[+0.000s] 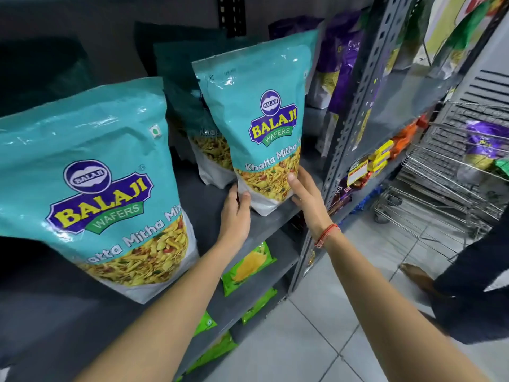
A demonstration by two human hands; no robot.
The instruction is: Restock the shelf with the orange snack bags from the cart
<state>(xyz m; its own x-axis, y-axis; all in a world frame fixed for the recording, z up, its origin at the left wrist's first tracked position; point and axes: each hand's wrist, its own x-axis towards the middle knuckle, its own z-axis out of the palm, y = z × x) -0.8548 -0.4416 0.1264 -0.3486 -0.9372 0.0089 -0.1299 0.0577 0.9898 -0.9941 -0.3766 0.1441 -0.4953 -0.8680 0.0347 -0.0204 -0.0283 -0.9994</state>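
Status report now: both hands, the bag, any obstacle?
Left hand and right hand grip teal Balaji bag upright on shelf. No orange bags visible. Nothing blocking.

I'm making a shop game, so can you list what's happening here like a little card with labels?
held bag: teal snack bag, upright on the grey shelf
left hand: gripping the bag's bottom left corner
right hand: pressed on its bottom right side
neighbour: bigger-looking teal bag to the left, leaning
behind: another teal bag
below: green packets
right side: wire cart holding a purple bag
orange bags: none in the hands
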